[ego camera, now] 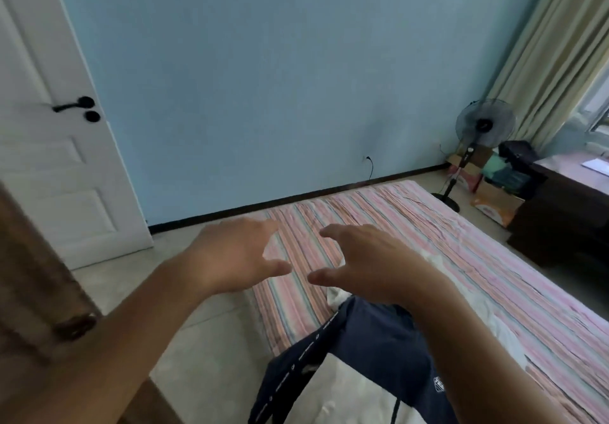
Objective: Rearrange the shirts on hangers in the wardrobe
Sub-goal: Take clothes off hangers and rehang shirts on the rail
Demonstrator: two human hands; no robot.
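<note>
Two bare hands hover above the near end of a bed covered with a pink striped cotton sheet: the left hand and the right hand sit side by side, thumbs near each other but apart, fingers spread and loosely bent, holding nothing. Below the right forearm, at the near edge of the bed, lies a dark navy and white soft fabric shirt, crumpled, with a line of small white print along one navy edge and a small white badge on its right side; no hanger shows on it. Such cloth is probably light, limp and not fragile, so it will sag and fold wherever it is unsupported, and a pinch at both shoulder seams or the collar looks the surest hold. The wardrobe itself is not clearly seen; a blurred brown wooden panel at near left may belong to it. A white panelled door stands far left.
</note>
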